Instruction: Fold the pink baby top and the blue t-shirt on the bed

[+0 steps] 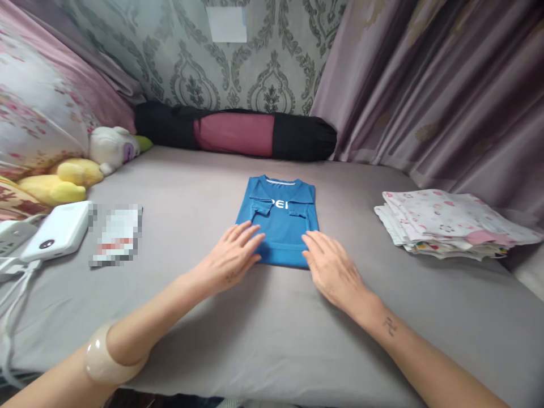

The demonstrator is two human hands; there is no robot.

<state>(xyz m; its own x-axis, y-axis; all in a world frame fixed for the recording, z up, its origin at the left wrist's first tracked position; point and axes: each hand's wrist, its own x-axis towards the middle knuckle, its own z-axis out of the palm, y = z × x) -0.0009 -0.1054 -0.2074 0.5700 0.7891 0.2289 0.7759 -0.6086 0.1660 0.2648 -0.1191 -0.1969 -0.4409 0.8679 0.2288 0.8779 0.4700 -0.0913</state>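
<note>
A blue T-shirt lies folded into a neat rectangle on the grey sheet, its collar toward the wall. Both sleeves are turned inward over the chest, partly covering white lettering, and the hem end is folded up near me. My left hand rests at the shirt's lower left edge, fingers stretched out and slightly apart. At the lower right edge is my right hand, its fingers also extended, the fingertips at the cloth. Neither hand grips anything. A pale bangle circles my left forearm.
A stack of folded printed cloths lies at right. On the left are a white power bank with cables, a blurred-out packet and plush toys. A long black and maroon bag lies along the wall.
</note>
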